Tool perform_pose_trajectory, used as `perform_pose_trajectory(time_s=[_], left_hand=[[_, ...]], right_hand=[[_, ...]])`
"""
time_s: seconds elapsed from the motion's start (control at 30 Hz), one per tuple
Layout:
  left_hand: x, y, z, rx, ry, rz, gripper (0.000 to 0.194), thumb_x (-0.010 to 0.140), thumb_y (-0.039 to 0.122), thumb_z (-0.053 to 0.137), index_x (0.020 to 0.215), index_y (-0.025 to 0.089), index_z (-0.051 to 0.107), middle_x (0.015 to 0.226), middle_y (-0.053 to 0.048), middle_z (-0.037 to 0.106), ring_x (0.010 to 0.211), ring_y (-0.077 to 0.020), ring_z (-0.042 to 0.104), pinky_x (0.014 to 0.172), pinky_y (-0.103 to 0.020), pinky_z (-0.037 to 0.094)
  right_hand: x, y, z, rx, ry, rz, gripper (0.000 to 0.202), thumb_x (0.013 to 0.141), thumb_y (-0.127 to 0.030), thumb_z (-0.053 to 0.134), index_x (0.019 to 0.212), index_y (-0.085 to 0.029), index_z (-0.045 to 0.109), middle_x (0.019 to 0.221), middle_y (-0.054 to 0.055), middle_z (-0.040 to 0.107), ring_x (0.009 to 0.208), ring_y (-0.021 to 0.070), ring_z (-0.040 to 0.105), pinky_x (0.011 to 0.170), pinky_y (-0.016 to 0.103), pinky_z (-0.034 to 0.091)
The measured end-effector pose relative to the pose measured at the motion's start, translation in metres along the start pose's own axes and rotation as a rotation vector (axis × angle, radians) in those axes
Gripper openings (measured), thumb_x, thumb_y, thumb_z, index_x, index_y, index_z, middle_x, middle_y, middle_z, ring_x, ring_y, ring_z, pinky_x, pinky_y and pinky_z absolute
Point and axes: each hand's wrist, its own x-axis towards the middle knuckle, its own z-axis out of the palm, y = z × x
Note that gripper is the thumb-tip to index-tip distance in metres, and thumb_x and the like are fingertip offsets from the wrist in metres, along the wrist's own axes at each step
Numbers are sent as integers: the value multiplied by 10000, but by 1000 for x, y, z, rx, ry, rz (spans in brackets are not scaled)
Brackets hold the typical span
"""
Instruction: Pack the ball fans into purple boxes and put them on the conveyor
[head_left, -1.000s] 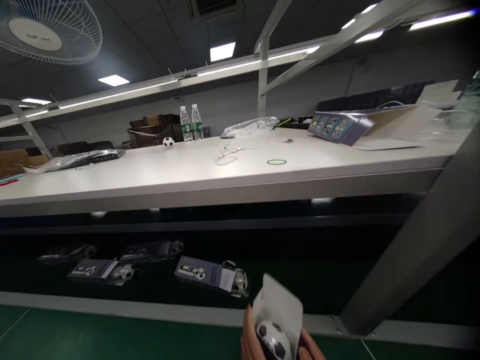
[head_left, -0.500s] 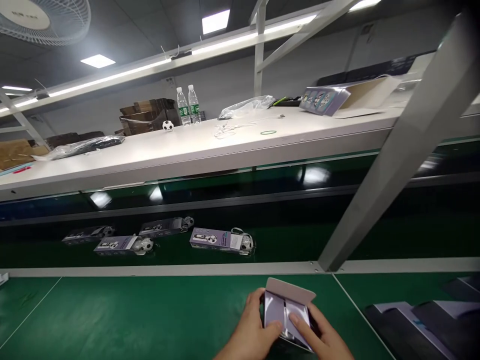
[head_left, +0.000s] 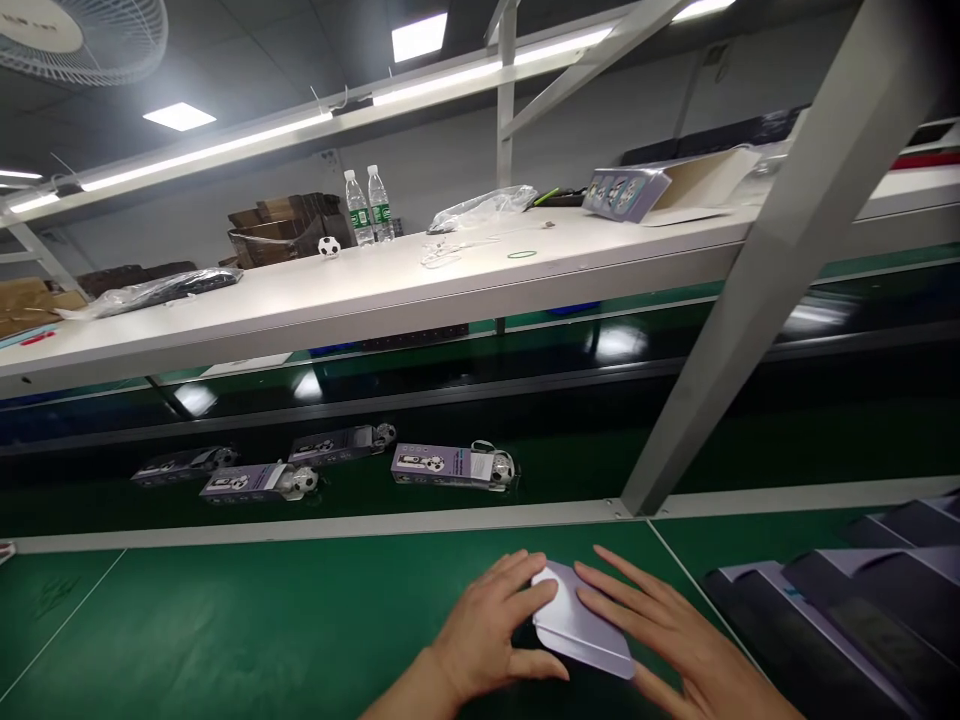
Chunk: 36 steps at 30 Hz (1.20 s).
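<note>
Lilac box [head_left: 581, 630] between left hand [head_left: 495, 620] and right hand [head_left: 667, 625]

Box position: low in view, right of centre, over the green tabletop [head_left: 262, 620]. Its pale flap faces upward, tilted, near edge dropping to the right. Sides mostly hidden; cannot tell whether the base touches the tabletop.

Left hand: fingers bent at the box's left side, index on the flap, thumb apart from it and lower. Cannot tell whether it grips.

Right hand: open, fingers spread, fingertips at the flap's right edge.

Right of the hands: dark cartons [head_left: 847, 620], side by side on the tabletop.

Beyond the metal rail [head_left: 420, 520]: four packs lying on a dark surface, each with a football-patterned ball at its right end. Nearest to the hands is the rightmost pack [head_left: 435, 466].

White shelf [head_left: 337, 295] above: football [head_left: 328, 247] left of two upright bottles [head_left: 369, 208]; green ring [head_left: 522, 254] near the front edge; open carton [head_left: 622, 194] at right.
</note>
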Motion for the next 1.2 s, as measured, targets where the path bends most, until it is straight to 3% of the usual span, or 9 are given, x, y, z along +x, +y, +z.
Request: perform_pose_trajectory(time_s=[0.1, 0.3, 0.5, 0.7, 0.83, 0.93, 1.03, 1.1, 1.2], left_hand=[[0, 2, -4, 120, -26, -4, 604, 785, 451, 666, 1308, 226, 464, 1428, -76, 402, 1363, -232, 285, 1126, -400, 257], [3, 5, -12, 326, -36, 40, 393, 900, 396, 513, 1235, 192, 532, 1357, -120, 468, 1342, -233, 322, 1127, -415, 253], [2, 11, -17, 403, -34, 45, 398, 972, 390, 323, 1249, 179, 516, 1370, -123, 465, 1317, -240, 368, 1110, -417, 303], [2, 21, -25, 405, -76, 12, 370, 967, 350, 345, 1264, 197, 505, 1390, -117, 444, 1327, -255, 351, 1118, -430, 282], [-7, 28, -26, 477, -161, -10, 474, 935, 463, 402, 1355, 245, 383, 1428, -101, 394, 1337, -295, 325, 1108, -536, 241], [-15, 32, -17, 587, -138, -48, 446, 969, 317, 352, 1404, 247, 289, 1466, -88, 330, 1348, -325, 293, 1078, -620, 224], [-16, 34, -11, 642, -125, -78, 453, 970, 187, 285, 1421, 217, 251, 1476, -100, 305, 1356, -338, 267, 1051, -659, 234], [-10, 32, -11, 612, -130, -76, 451, 965, 236, 343, 1410, 211, 277, 1459, -109, 340, 1362, -325, 261, 1068, -639, 232], [5, 28, -14, 506, -138, -72, 602, 863, 332, 582, 1395, 253, 311, 1468, -104, 322, 1376, -326, 221, 1092, -595, 229]], right_hand=[[-1, 1, -3, -183, -31, -80, 665, 768, -513, 631, 1363, -371, 370, 1380, 3, 449, 1269, 316, 399, 924, 457, 500], [10, -3, 22, -226, 106, -149, 487, 898, -345, 504, 1365, -369, 366, 1385, -21, 452, 1276, 233, 414, 939, 377, 503], [19, -13, 9, -195, 158, -184, 407, 891, -308, 503, 1291, -375, 475, 1315, -12, 527, 1192, 244, 509, 879, 360, 540], [14, -14, 13, -159, 145, -184, 451, 900, -267, 471, 1340, -346, 414, 1360, -24, 477, 1281, 248, 392, 919, 357, 520], [3, -17, 23, -233, 128, -232, 562, 881, -307, 513, 1402, -333, 303, 1387, -1, 449, 1315, 273, 329, 902, 380, 533], [-4, -21, 33, -264, 150, -181, 582, 895, -145, 415, 1424, -325, 254, 1398, 7, 443, 1349, 274, 269, 931, 411, 509], [-5, -20, 40, -290, 177, -148, 656, 851, -19, 330, 1434, -303, 235, 1396, 21, 449, 1359, 290, 245, 982, 517, 440], [-3, -18, 41, -317, 201, -163, 661, 843, -23, 343, 1434, -300, 239, 1378, 22, 470, 1353, 297, 256, 987, 551, 417], [-1, -24, 42, -298, 199, -144, 636, 861, -79, 380, 1439, -295, 229, 1388, 26, 459, 1343, 278, 274, 961, 464, 467]])
